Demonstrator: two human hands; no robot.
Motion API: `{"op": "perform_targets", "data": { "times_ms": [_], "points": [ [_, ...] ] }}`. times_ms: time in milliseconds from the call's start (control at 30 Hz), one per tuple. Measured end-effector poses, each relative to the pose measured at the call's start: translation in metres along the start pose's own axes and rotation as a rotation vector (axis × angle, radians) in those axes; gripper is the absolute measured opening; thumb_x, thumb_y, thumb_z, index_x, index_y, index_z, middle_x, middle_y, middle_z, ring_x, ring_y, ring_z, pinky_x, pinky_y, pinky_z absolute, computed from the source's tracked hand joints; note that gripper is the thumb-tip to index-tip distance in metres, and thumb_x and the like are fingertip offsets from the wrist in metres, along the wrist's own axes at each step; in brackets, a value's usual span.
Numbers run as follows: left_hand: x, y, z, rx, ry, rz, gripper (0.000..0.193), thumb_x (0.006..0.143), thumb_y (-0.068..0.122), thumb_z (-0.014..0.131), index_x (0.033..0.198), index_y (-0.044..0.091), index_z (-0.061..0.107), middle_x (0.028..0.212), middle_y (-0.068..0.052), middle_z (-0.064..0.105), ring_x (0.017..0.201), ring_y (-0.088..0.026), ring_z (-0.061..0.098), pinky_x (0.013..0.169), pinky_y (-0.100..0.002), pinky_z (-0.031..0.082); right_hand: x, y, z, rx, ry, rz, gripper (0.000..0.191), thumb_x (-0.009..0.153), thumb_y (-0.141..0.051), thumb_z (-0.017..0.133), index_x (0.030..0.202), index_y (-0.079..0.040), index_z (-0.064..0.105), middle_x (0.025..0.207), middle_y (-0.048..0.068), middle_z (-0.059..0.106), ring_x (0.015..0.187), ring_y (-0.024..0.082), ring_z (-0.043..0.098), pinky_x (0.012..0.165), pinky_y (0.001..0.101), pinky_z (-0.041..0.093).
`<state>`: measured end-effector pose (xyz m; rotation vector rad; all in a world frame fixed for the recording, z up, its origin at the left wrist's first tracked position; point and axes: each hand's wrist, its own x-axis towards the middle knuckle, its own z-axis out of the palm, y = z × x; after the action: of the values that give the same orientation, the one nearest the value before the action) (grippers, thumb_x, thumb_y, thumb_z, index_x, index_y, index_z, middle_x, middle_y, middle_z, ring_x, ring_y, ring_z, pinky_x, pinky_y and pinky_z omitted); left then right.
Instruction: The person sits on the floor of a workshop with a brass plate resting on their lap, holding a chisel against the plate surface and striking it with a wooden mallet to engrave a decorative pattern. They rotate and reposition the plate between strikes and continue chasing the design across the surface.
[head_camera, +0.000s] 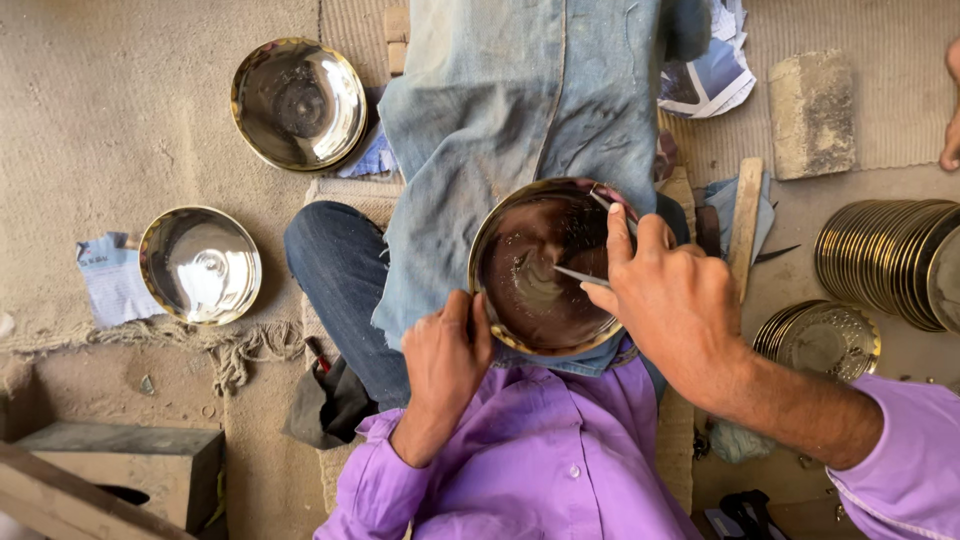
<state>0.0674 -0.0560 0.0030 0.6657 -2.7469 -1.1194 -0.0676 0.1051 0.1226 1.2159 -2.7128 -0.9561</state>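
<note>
The person sits cross-legged with a brass plate (545, 270) resting on a denim cloth (520, 110) over the lap. The left hand (445, 350) clamps the plate's near rim, thumb over the edge and fingers curled below. The right hand (670, 295) has its fingers closed around a slender metal tool (580, 276), whose tip rests on the plate's inner face, near the centre. The inside of this plate looks dull and brownish, with a paler worked patch near the middle, so the work seems well under way but not finished; two bright, mirror-like plates (200, 265) (300, 103) lie on the mat to the left, seemingly done, while a row of stacked plates (890, 260) and another plate (820, 340) sit to the right, state unclear. The tool has free room inside the rim. Outside it, a wooden stick (745, 225) and stone block (812, 112) crowd the right; the left mat is more open.
</note>
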Motion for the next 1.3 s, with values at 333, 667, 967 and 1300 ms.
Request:
{"op": "perform_targets", "data": {
  "times_ms": [333,667,967,1300],
  "points": [
    [-0.014,-0.012,-0.02,-0.457,0.003,-0.168,0.019,0.101,0.018,0.061,0.098,0.001,0.067,0.06,-0.014,0.064,0.049,-0.021,0.062,0.047,-0.038,0.046,-0.041,0.015,0.017,0.498,0.231,0.182,0.085,0.073,-0.06,0.084,0.142,-0.014,0.065,0.084,0.008,0.054,0.054,0.024,0.057,0.047,0.0403,0.047],
    [-0.033,-0.163,-0.1,-1.013,0.62,-0.479,0.017,0.107,0.014,0.054,0.115,0.002,0.062,0.107,-0.008,0.072,0.093,-0.015,0.07,0.082,-0.031,0.061,-0.046,-0.069,0.114,1.828,0.445,0.397,0.089,0.087,-0.02,0.089,0.161,-0.001,0.044,0.089,-0.004,0.045,0.069,0.002,0.041,0.067,0.0169,0.038],
    [0.011,-0.218,-0.098,-1.261,0.904,-0.847,0.019,0.102,0.003,0.052,0.116,-0.01,0.058,0.103,-0.022,0.074,0.084,-0.029,0.078,0.072,-0.036,0.064,-0.051,-0.112,0.158,1.762,0.69,0.402,0.095,0.088,-0.029,0.088,0.162,0.001,0.035,0.086,-0.003,0.045,0.065,0.003,0.044,0.062,0.0156,0.038],
    [0.033,-0.218,-0.097,-0.652,0.419,-0.969,0.027,0.105,0.025,0.059,0.106,-0.001,0.069,0.083,-0.015,0.074,0.057,-0.018,0.066,0.047,-0.031,0.053,-0.05,-0.115,0.16,1.694,0.69,0.382,0.097,0.088,-0.033,0.088,0.161,0.002,0.035,0.086,-0.003,0.045,0.064,0.003,0.045,0.059,0.0175,0.038]
  ]
}}
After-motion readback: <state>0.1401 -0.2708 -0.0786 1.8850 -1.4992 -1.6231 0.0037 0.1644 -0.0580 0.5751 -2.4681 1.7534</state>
